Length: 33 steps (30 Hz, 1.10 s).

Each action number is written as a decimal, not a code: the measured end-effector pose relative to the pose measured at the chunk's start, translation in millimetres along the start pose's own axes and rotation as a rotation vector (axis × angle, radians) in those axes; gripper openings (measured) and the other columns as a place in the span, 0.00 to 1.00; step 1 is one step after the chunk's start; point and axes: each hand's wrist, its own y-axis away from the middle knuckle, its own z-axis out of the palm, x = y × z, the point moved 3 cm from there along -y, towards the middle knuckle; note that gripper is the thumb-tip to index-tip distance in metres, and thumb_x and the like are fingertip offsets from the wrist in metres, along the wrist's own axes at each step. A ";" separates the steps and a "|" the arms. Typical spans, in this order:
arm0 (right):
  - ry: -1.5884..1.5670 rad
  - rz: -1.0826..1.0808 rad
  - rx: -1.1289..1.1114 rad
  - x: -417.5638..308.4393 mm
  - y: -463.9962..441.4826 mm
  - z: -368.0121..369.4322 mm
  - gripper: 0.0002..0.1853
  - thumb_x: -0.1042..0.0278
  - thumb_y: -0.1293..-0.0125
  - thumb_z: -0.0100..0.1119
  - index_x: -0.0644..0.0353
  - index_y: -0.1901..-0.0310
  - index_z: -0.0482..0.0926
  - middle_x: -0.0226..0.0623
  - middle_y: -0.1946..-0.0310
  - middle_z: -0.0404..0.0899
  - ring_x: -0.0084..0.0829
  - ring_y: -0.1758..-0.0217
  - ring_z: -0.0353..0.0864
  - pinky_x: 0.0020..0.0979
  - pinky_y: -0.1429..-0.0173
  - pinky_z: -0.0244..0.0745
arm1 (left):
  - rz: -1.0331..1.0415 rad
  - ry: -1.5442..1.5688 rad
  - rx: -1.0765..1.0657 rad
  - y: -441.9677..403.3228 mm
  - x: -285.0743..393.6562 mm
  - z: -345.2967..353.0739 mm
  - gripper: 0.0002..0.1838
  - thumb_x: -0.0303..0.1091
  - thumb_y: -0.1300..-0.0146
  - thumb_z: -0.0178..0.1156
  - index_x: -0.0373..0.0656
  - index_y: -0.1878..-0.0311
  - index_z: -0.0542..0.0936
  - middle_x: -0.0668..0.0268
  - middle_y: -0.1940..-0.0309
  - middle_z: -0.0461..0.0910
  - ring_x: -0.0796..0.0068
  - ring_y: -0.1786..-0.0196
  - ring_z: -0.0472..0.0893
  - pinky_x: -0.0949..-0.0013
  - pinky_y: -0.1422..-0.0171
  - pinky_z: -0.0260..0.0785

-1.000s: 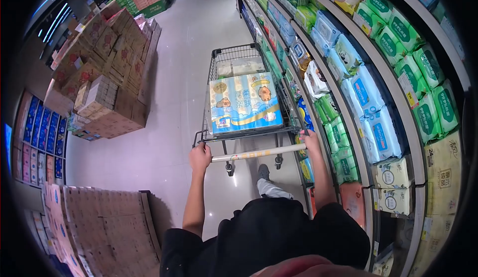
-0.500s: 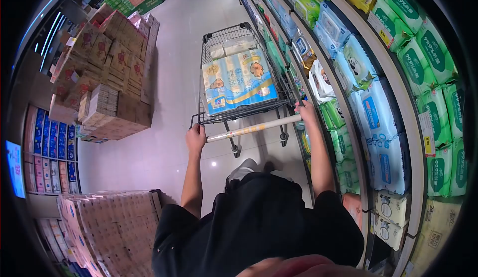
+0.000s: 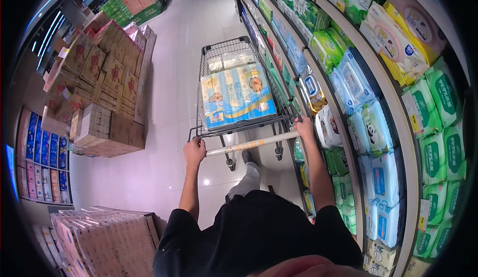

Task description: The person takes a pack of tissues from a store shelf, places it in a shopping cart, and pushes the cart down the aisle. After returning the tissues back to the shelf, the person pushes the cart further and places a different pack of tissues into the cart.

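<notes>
So both hands are on the cart: left hand (image 3: 195,150) and right hand (image 3: 304,127) each have their fingers curled closed around an end of the pale handle (image 3: 252,144). The big blue pack (image 3: 238,96) lies in the wire cart (image 3: 225,42), near end. Looks like the pushing step to me. I'd say the next move calls for even pressure from both sides, since the shelf (image 3: 412,177) is right beside the right hand.

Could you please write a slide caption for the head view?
Left hand and right hand grip a shopping cart carrying a tissue multipack beside shelved wet wipes.
</notes>
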 end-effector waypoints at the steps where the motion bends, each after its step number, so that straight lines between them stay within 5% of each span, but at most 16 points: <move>1: 0.001 -0.011 0.008 -4.4 -11.1 4.4 0.06 0.77 0.50 0.50 0.64 0.70 0.76 0.39 0.82 0.76 0.30 0.78 0.79 0.32 0.72 0.70 | -0.002 -0.021 -0.003 -12.6 0.5 2.5 0.14 0.41 0.44 0.52 0.40 0.73 0.78 0.53 0.78 0.78 0.52 0.72 0.79 0.54 0.66 0.70; 10: -0.052 0.118 -0.028 -45.4 -119.1 52.2 0.06 0.75 0.46 0.51 0.63 0.67 0.78 0.37 0.79 0.79 0.30 0.77 0.80 0.31 0.69 0.72 | -0.057 0.001 -0.001 -144.3 4.4 24.7 0.14 0.41 0.43 0.50 0.41 0.74 0.77 0.52 0.79 0.78 0.50 0.73 0.79 0.53 0.66 0.71; 33: -0.157 -0.007 -0.100 -100.0 -427.2 179.8 0.04 0.80 0.50 0.48 0.64 0.74 0.74 0.36 0.82 0.75 0.27 0.80 0.78 0.29 0.75 0.70 | -0.049 -0.038 0.021 -451.8 7.8 81.4 0.14 0.40 0.43 0.49 0.41 0.72 0.78 0.53 0.76 0.79 0.51 0.71 0.79 0.53 0.64 0.72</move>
